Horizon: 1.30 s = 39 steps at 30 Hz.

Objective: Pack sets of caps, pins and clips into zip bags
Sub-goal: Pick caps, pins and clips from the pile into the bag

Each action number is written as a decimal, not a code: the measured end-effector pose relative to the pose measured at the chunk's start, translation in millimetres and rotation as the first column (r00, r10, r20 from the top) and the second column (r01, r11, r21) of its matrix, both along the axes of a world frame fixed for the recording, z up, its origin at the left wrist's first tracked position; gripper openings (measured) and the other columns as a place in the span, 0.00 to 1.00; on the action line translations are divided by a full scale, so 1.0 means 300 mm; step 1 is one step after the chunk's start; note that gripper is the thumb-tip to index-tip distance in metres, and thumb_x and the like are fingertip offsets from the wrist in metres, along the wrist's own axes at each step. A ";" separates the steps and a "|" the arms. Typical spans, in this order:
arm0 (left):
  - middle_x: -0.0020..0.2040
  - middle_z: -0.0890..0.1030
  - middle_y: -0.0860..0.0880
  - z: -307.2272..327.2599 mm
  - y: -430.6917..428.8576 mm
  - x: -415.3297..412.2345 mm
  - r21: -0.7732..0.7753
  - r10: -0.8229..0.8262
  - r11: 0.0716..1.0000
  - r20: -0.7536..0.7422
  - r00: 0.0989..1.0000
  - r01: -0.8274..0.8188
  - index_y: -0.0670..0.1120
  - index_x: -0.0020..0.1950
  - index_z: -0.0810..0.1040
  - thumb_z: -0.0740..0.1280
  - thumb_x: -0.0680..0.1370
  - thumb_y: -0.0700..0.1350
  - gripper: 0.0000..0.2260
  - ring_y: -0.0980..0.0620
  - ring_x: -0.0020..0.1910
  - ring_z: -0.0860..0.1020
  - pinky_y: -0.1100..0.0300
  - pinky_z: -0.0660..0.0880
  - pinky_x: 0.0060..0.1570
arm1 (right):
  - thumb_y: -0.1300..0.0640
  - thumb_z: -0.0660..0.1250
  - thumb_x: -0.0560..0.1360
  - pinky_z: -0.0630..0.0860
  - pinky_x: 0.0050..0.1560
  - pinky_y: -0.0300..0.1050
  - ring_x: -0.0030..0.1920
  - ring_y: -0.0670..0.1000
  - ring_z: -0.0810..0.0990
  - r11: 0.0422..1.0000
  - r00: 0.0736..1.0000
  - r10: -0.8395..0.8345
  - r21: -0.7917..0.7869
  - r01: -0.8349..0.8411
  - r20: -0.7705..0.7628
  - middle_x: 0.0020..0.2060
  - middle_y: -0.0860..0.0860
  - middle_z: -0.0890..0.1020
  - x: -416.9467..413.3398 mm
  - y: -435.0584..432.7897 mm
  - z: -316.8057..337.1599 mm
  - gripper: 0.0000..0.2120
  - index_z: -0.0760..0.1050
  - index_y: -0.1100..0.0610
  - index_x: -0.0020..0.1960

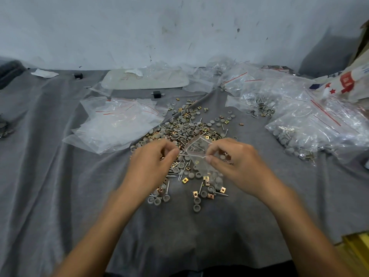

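Clear bag (197, 150) with the pile (185, 126) under it lies lengthwise away from you, your right hand (237, 162) pinching its side, your left hand (153, 158), fingers bunched on I cannot tell what, just left of it.

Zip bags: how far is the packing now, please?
Done: filled bags lie at the right. In hand: the right hand pinches a bag with a few parts inside; the left hand is at its mouth, its grip unclear. To do: a big loose pile and a stack of empty bags.
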<state>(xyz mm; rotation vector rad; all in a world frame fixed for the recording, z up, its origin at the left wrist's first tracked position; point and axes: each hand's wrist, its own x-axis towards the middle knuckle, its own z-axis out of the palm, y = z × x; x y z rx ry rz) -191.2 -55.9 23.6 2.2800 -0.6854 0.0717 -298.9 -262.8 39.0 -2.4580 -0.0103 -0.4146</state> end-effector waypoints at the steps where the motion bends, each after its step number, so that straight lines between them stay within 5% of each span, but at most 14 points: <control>1: 0.39 0.80 0.59 -0.017 -0.003 -0.006 0.085 -0.019 0.996 -0.015 1.000 0.020 0.54 0.47 0.81 0.70 0.79 0.52 0.04 0.61 0.39 0.77 0.55 0.75 0.43 | 0.50 0.70 0.79 0.78 0.49 0.52 0.47 0.45 0.79 1.000 1.000 -0.014 -0.003 0.014 0.001 0.45 0.42 0.80 -0.004 -0.006 0.000 0.02 0.80 0.48 0.48; 7: 0.53 0.78 0.54 -0.117 0.002 -0.009 0.421 -0.017 0.907 0.056 0.998 -0.008 0.54 0.54 0.77 0.67 0.80 0.50 0.04 0.49 0.56 0.75 0.54 0.73 0.52 | 0.48 0.69 0.78 0.71 0.43 0.39 0.44 0.41 0.77 0.998 0.997 -0.070 -0.001 0.070 0.020 0.44 0.42 0.80 -0.015 -0.025 -0.002 0.03 0.80 0.46 0.47; 11: 0.59 0.76 0.53 -0.142 0.008 -0.002 0.518 -0.041 0.856 0.077 0.996 -0.005 0.54 0.63 0.76 0.68 0.79 0.53 0.13 0.48 0.62 0.74 0.54 0.72 0.56 | 0.49 0.69 0.78 0.77 0.49 0.50 0.48 0.45 0.79 0.998 0.998 -0.066 0.009 0.066 0.010 0.45 0.42 0.81 -0.020 -0.030 -0.008 0.03 0.80 0.47 0.48; 17: 0.60 0.76 0.50 -0.156 -0.012 0.012 0.577 -0.059 0.816 0.146 0.987 -0.036 0.53 0.67 0.74 0.67 0.80 0.55 0.17 0.46 0.62 0.74 0.52 0.73 0.59 | 0.48 0.69 0.78 0.77 0.48 0.47 0.48 0.41 0.78 0.999 0.999 -0.052 -0.011 0.052 0.009 0.45 0.39 0.80 -0.014 -0.027 -0.012 0.03 0.80 0.46 0.49; 24: 0.56 0.76 0.51 -0.153 -0.014 0.019 0.564 -0.095 0.826 0.121 0.988 0.010 0.52 0.58 0.74 0.67 0.79 0.54 0.11 0.48 0.59 0.75 0.52 0.73 0.57 | 0.50 0.70 0.79 0.77 0.52 0.52 0.50 0.45 0.78 0.999 0.999 -0.032 0.000 0.032 -0.020 0.46 0.42 0.81 -0.013 -0.016 -0.011 0.02 0.80 0.47 0.50; 29: 0.58 0.76 0.50 -0.153 0.004 0.030 0.610 -0.073 0.793 0.110 0.991 -0.009 0.52 0.60 0.77 0.66 0.79 0.60 0.16 0.47 0.60 0.74 0.52 0.73 0.55 | 0.51 0.70 0.79 0.76 0.53 0.53 0.50 0.45 0.78 1.000 1.000 -0.014 -0.001 0.014 -0.026 0.44 0.41 0.79 -0.011 -0.008 -0.013 0.02 0.80 0.48 0.49; 39: 0.56 0.76 0.49 -0.180 -0.003 0.026 0.605 -0.150 0.797 0.197 0.969 0.000 0.48 0.60 0.78 0.56 0.85 0.53 0.14 0.47 0.58 0.75 0.53 0.72 0.56 | 0.50 0.70 0.78 0.77 0.52 0.51 0.48 0.43 0.78 1.000 1.000 0.003 0.016 -0.003 -0.011 0.45 0.39 0.79 -0.002 0.003 -0.019 0.02 0.79 0.47 0.48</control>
